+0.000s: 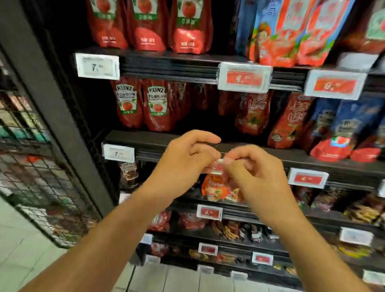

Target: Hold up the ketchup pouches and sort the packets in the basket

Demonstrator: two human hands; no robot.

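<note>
Ketchup-stocked shelf (155,140) and price tags (118,152) behind pouch-pinching hands (220,164).

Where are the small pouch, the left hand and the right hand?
Pouch (216,184): head view, on its orange front below the cap.
Left hand (186,159): head view, on the back of the hand.
Right hand (256,171): head view, on the back of the hand.

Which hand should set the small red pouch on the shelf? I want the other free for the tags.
Probably the right hand: it pinches the top of the small red pouch. The left hand touches only its upper corner.
</note>
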